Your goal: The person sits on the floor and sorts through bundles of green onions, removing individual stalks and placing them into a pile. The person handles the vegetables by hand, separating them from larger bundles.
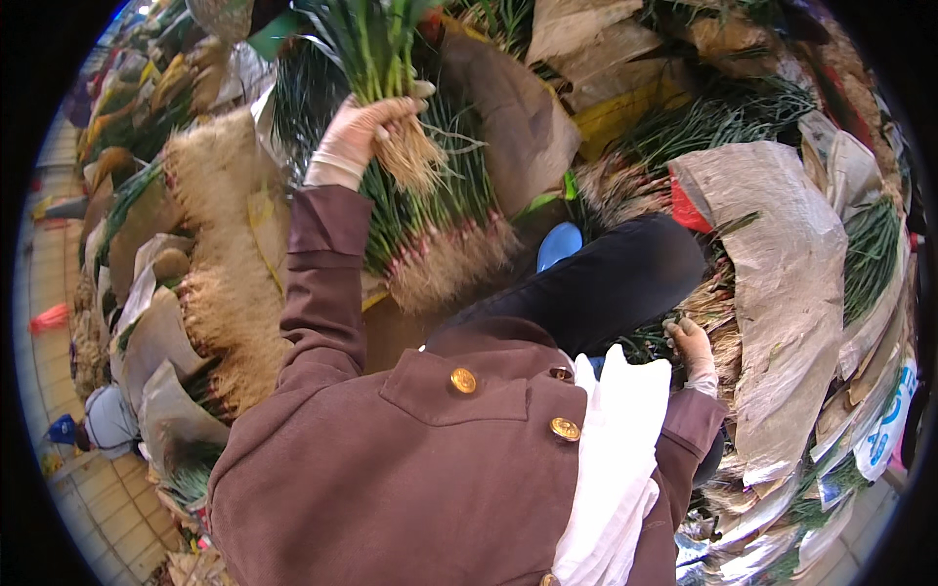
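My gloved left hand (366, 132) is raised at the upper left, closed around a bunch of green onions (388, 66); the leaves point up and the pale roots hang below my fist. Beneath it lies a wide row of green onions with reddish bulbs and brown roots (454, 264). My right hand (691, 344), at the right beside my dark trouser leg, touches or lies close to the roots of another pile of onions (718, 304). Its fingers are bent, and whether they grip anything cannot be told.
A large light brown sheet (784, 293) covers onions at the right. A long bank of root ends (234, 264) stands at the left. A brown sheet (527, 132) and a yellow one (630, 113) lie ahead. Another person (110, 421) is at the far left, on the tiled floor.
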`<state>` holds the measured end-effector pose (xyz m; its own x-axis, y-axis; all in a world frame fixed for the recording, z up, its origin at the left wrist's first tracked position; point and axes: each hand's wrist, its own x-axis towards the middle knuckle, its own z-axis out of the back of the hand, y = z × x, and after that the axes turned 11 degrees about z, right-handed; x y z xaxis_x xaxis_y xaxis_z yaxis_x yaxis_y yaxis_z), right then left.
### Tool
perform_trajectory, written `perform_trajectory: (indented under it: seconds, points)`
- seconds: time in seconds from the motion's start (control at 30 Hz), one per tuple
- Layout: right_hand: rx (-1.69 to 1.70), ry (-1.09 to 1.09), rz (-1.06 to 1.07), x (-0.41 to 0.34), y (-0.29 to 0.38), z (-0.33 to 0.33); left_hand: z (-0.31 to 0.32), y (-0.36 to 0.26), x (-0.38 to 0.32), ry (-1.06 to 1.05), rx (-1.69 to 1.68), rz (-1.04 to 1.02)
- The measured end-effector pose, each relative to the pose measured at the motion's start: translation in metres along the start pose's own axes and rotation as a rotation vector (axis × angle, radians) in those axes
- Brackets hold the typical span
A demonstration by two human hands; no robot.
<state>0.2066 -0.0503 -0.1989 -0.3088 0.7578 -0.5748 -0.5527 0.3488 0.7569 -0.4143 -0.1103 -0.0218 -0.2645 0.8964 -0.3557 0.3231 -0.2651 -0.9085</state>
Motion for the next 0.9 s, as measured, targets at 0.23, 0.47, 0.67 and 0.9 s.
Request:
perform_trajectory:
  seconds: [0.23, 0.47, 0.67, 0.9]
  points:
    - [0.075, 0.047, -0.068, -0.013, -0.005, -0.009, 0.026, 0.096, -0.025, -0.172, -0.249, 0.079]
    - [-0.093, 0.02, -0.147, -0.017, -0.021, -0.007, 0.027, 0.333, -0.001, -0.662, -0.127, 0.707]
    - [-0.048, 0.002, -0.128, -0.022, -0.013, -0.02, 0.021, 0.325, -0.008, -0.7, -0.188, 0.675]
    - [-0.09, -0.02, -0.083, -0.019, -0.025, -0.021, 0.003, 0.275, -0.027, -0.856, 0.091, 0.547]
